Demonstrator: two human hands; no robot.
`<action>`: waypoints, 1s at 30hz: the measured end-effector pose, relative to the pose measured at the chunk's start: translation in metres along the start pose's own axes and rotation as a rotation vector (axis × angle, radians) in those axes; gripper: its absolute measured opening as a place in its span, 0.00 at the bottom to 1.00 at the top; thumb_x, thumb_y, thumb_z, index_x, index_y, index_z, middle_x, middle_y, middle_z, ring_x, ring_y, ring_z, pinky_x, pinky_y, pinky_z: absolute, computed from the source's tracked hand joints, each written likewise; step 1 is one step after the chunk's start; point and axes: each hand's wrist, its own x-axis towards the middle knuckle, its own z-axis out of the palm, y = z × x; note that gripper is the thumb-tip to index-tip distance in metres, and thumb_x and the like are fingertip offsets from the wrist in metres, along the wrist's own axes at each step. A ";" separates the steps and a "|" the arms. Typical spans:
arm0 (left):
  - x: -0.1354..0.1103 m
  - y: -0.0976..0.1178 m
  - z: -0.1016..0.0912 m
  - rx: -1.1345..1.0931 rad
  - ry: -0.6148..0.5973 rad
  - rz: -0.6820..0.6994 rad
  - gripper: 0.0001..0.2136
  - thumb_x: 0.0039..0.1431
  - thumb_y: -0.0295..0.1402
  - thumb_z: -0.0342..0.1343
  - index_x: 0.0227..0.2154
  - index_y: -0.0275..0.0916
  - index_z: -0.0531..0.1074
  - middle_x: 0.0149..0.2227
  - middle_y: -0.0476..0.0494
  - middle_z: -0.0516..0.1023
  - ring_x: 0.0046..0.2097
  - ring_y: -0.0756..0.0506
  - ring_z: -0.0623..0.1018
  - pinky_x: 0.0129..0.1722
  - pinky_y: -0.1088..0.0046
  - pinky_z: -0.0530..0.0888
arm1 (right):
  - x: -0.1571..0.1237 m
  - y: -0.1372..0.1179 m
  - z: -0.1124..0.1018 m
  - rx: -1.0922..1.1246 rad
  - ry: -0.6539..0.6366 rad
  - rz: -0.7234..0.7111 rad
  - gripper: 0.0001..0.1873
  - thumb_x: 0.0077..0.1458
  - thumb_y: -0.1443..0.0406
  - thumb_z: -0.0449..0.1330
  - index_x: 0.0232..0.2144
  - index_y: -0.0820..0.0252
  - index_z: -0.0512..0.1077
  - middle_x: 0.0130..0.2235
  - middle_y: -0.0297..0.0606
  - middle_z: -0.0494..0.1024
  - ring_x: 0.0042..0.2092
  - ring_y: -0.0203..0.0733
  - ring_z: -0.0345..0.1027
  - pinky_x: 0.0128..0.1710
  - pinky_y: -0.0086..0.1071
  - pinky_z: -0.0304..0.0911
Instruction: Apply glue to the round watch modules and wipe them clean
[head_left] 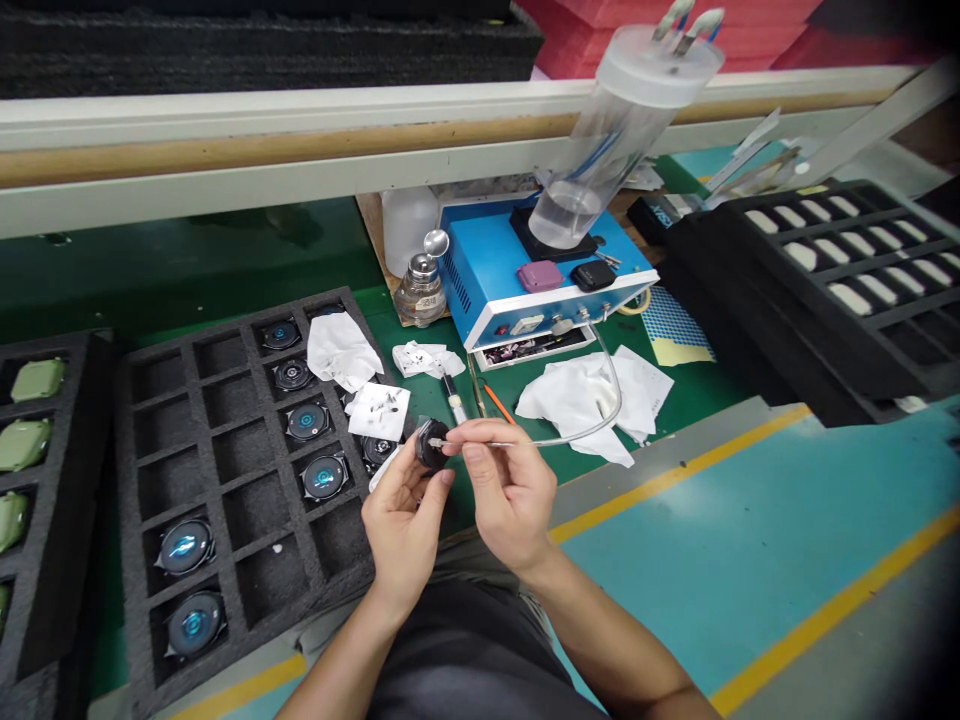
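Note:
My left hand (405,525) is closed around a round black watch case (430,446), tilted up on its edge between fingers and thumb. In my right hand (511,500) a thin metal suction pen (454,443) is pinched, its tip at the watch's face. From the pen's rear, a clear hose (616,385) curves up to the front of a blue machine (480,270). Just left of my hands, a black foam tray (251,478) holds several round watches (325,476) in its compartments. White wipes (379,410) with dark bits lie over the tray's right side.
A tall clear cylinder (592,150) stands on the machine. Beside it is a glass dispenser bottle (420,290). Crumpled wipes (570,390), an orange stick (498,402) and a syringe-like tube (453,396) lie on the green bench. Foam trays flank both sides; a shelf edge (300,150) runs overhead.

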 end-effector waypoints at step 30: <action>0.000 -0.002 0.000 -0.050 -0.015 0.037 0.21 0.54 0.29 0.69 0.51 0.44 0.79 0.49 0.42 0.84 0.47 0.43 0.85 0.49 0.72 0.82 | -0.003 0.003 -0.001 0.052 0.017 0.009 0.11 0.65 0.71 0.57 0.45 0.52 0.74 0.43 0.37 0.79 0.44 0.39 0.76 0.44 0.36 0.77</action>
